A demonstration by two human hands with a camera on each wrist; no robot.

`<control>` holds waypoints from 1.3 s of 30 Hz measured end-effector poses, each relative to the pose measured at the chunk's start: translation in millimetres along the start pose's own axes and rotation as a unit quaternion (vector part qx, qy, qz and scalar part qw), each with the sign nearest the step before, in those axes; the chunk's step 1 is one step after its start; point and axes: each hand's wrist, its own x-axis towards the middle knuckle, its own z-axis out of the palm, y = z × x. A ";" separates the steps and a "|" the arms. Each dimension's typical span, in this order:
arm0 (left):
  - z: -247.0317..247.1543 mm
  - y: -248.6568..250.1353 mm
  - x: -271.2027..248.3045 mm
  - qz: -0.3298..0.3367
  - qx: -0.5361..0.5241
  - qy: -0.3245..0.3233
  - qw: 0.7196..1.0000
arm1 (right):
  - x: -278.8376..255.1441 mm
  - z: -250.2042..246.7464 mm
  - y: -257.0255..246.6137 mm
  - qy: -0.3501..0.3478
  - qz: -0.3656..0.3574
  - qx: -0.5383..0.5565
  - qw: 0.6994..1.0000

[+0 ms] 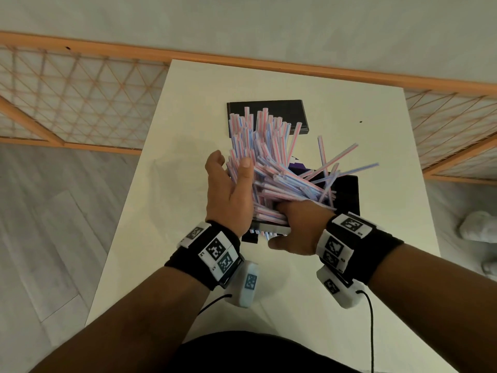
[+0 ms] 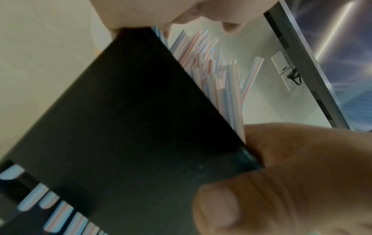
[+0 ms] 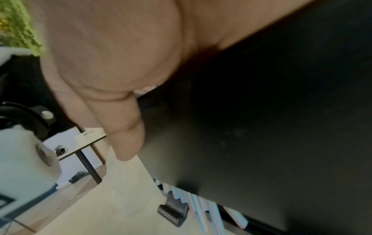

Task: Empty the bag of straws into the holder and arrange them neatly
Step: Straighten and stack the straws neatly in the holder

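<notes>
A black straw holder (image 1: 347,196) stands mid-table, and a messy mass of pink-and-blue striped straws (image 1: 259,135) pokes out of it, several splayed to the right. My left hand (image 1: 231,169) holds a bundle of the straws, thumb on top. My right hand (image 1: 285,227) grips the holder's near wall, thumb outside and fingers inside among the straws. The left wrist view has the black wall (image 2: 130,127) with straws (image 2: 227,79) above it. The right wrist view shows my thumb (image 3: 126,135) against the wall (image 3: 261,127), with straw ends (image 3: 201,203) in a slot below. No bag is clearly visible.
The white table (image 1: 188,109) has a flat black panel (image 1: 269,107) behind the straws and something purple (image 1: 297,168) beside them. A wooden lattice screen (image 1: 80,98) runs behind the table. Grey floor lies to the left; a white shoe (image 1: 476,227) is at the right.
</notes>
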 end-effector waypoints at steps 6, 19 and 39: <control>1.6 -4.0 0.2 0.015 -0.014 -0.028 0.999 | 14.7 -5.7 -4.9 -0.047 0.014 0.000 0.999; -6.7 7.3 -4.3 0.026 -0.066 0.041 0.997 | 21.3 -10.6 -6.0 -0.009 -0.027 0.070 0.997; -6.1 10.2 -0.1 -0.027 -0.055 0.029 0.998 | -15.8 7.0 17.4 0.094 -0.054 0.039 0.993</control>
